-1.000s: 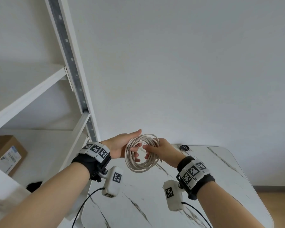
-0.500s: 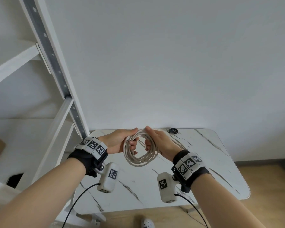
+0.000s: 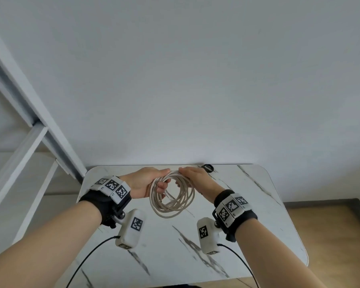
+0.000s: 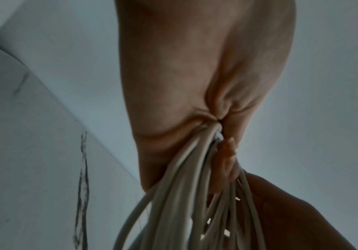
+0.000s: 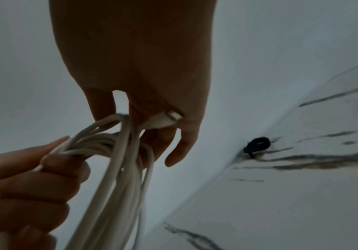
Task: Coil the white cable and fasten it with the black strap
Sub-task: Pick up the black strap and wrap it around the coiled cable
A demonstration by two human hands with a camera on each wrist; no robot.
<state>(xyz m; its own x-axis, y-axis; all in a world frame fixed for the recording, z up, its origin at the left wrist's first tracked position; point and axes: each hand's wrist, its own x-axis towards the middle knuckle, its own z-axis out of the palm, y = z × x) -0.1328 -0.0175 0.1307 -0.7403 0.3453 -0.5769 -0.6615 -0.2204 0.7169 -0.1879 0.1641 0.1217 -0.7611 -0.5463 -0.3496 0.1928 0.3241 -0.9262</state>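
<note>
The white cable point(image 3: 173, 204) hangs as a coil of several loops above the marble table point(image 3: 258, 215). My left hand point(image 3: 152, 181) grips the coil's top left, fingers curled through the loops point(image 4: 195, 194). My right hand point(image 3: 192, 179) grips the top right of the coil point(image 5: 118, 169), and the cable's white plug end point(image 5: 165, 121) sits between its fingers. The black strap point(image 3: 207, 168) lies rolled up on the table's far edge by the wall, just beyond my right hand; it also shows in the right wrist view point(image 5: 258, 144).
A white shelving unit with a metal upright point(image 3: 29, 113) stands left of the table. A plain wall rises right behind the table. Wooden floor point(image 3: 330, 225) shows to the right. Black leads point(image 3: 87, 256) trail from the wrist cameras over the table's near part.
The head view has tilted down, so the hands and coil sit over more of the table. Both hands keep hold of the coil; its loops look slightly wider.
</note>
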